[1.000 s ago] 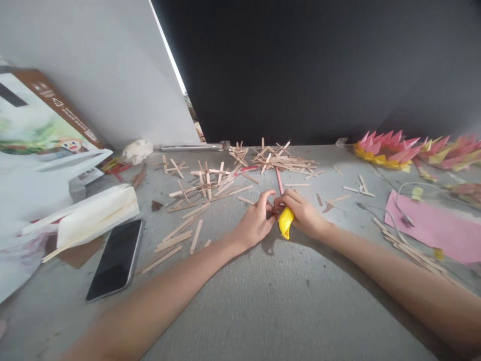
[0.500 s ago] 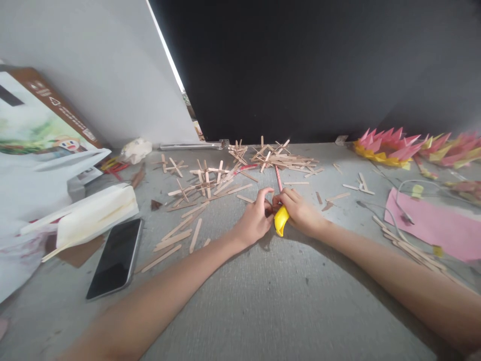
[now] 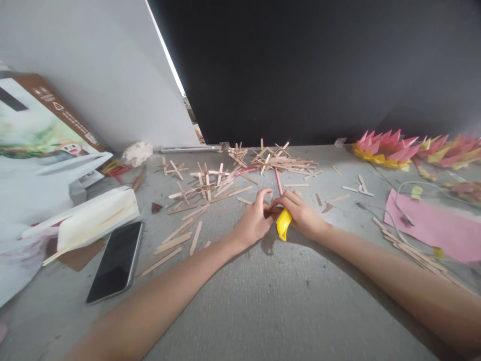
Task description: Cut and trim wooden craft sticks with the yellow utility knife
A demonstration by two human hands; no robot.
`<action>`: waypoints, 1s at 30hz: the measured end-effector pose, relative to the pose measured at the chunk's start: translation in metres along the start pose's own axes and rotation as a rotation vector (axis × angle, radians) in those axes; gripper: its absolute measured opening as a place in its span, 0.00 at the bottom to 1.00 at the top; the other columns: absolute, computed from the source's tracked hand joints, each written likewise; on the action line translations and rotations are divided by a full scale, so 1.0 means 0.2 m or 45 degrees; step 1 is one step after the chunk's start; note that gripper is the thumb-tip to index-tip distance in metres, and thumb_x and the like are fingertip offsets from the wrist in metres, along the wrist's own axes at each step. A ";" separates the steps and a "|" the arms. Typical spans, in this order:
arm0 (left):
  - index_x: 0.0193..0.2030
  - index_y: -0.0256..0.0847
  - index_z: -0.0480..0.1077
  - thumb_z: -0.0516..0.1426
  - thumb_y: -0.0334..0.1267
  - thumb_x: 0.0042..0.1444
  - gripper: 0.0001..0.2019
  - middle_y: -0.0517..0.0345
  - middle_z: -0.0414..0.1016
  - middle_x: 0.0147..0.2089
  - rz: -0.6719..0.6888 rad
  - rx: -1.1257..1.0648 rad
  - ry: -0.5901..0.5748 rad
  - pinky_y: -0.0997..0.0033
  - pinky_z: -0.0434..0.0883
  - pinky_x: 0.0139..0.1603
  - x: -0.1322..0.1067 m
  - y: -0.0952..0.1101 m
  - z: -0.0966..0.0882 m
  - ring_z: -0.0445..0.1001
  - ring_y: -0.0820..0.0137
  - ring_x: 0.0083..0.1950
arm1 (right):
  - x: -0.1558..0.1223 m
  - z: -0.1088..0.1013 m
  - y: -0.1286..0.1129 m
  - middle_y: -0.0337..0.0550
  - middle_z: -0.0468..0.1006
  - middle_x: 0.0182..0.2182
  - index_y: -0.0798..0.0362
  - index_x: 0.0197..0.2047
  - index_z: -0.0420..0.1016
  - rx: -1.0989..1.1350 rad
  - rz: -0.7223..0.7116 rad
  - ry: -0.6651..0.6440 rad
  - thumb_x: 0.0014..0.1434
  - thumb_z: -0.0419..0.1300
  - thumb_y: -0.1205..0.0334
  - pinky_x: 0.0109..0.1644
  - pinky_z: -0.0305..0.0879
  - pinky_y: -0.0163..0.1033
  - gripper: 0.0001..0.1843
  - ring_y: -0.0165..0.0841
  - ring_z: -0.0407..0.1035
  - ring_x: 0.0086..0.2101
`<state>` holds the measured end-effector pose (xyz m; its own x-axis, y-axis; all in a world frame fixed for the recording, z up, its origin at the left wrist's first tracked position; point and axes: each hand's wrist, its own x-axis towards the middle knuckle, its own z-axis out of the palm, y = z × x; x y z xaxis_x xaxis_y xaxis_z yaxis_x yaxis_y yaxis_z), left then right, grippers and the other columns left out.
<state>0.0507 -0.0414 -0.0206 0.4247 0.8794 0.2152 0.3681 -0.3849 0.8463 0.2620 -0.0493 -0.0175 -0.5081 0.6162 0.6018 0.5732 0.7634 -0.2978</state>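
Note:
My right hand (image 3: 302, 213) is closed round a yellow-handled tool (image 3: 283, 223) whose handle sticks out toward me. A thin red stick (image 3: 278, 181) runs from that hand away toward the stick pile. My left hand (image 3: 255, 220) sits against the right one with its fingers curled in a pinch at the tool's front end; what it pinches is too small to name. Both hands rest on the grey table (image 3: 270, 301) in the middle of the view.
Many loose and crossed wooden craft sticks (image 3: 221, 180) lie beyond and left of the hands. A dark phone (image 3: 115, 260) and a white folded packet (image 3: 93, 216) are at left, beside a printed box (image 3: 33, 130). Pink and yellow paper flowers (image 3: 387, 148), pink paper (image 3: 432, 225) and a cable (image 3: 398, 200) are at right.
Both hands stay together in the same spot. The yellow handle has shifted slightly in the right hand; the camera moved a little.

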 end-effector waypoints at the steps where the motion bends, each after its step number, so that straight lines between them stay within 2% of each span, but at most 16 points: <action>1: 0.71 0.44 0.59 0.63 0.32 0.62 0.31 0.62 0.83 0.35 0.008 0.007 -0.002 0.67 0.72 0.45 0.00 0.00 0.00 0.81 0.65 0.40 | 0.00 0.00 0.00 0.49 0.77 0.41 0.50 0.50 0.74 -0.003 -0.008 0.011 0.76 0.56 0.68 0.45 0.66 0.45 0.07 0.41 0.70 0.38; 10: 0.71 0.45 0.59 0.62 0.32 0.64 0.31 0.60 0.84 0.38 0.013 0.025 -0.028 0.66 0.73 0.48 0.00 0.01 0.00 0.82 0.64 0.42 | 0.00 0.00 0.00 0.48 0.76 0.40 0.51 0.49 0.72 -0.072 -0.083 -0.002 0.76 0.55 0.69 0.44 0.65 0.45 0.07 0.41 0.69 0.37; 20: 0.72 0.43 0.58 0.62 0.32 0.65 0.30 0.58 0.83 0.39 0.088 0.016 -0.033 0.68 0.72 0.45 -0.01 -0.01 -0.01 0.81 0.66 0.41 | -0.01 0.02 0.02 0.50 0.75 0.42 0.51 0.49 0.68 -0.168 -0.019 -0.115 0.70 0.55 0.77 0.45 0.68 0.46 0.12 0.43 0.68 0.39; 30: 0.72 0.43 0.58 0.61 0.28 0.63 0.32 0.59 0.83 0.38 0.122 -0.007 -0.049 0.70 0.71 0.42 -0.01 -0.01 -0.01 0.80 0.67 0.38 | 0.01 0.01 0.01 0.50 0.74 0.43 0.50 0.48 0.67 -0.103 0.039 -0.157 0.69 0.56 0.77 0.47 0.68 0.46 0.12 0.44 0.67 0.41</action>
<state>0.0473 -0.0421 -0.0209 0.4892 0.8271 0.2769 0.3194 -0.4653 0.8255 0.2607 -0.0475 -0.0187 -0.5617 0.6621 0.4962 0.6373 0.7287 -0.2508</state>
